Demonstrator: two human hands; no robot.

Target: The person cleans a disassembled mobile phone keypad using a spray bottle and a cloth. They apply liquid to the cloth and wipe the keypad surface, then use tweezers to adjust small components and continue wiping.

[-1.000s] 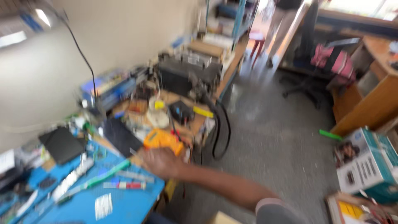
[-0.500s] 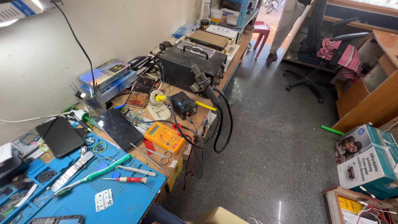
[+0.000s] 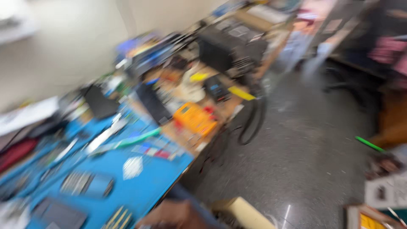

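The view is badly blurred by camera motion. A skin-coloured shape, probably my right hand (image 3: 169, 214), sits at the bottom edge beside the corner of the blue work mat (image 3: 140, 186); whether it holds anything is not visible. My left hand is out of view. On the bench lie an orange multimeter (image 3: 194, 118), a dark tablet-like slab (image 3: 152, 104), a green-handled tool (image 3: 137, 138) and a black power supply box (image 3: 231, 44).
Black cables (image 3: 254, 118) hang off the bench edge over the grey speckled floor (image 3: 296, 169). A beige box (image 3: 243, 212) stands at the bottom. A green stick (image 3: 371, 144) and printed cartons (image 3: 388, 191) lie at the right.
One second ago an arm reached to the multimeter, then left the view. The camera has since swung down and closer, blurring everything, and a hand-like shape has appeared at the bottom edge.
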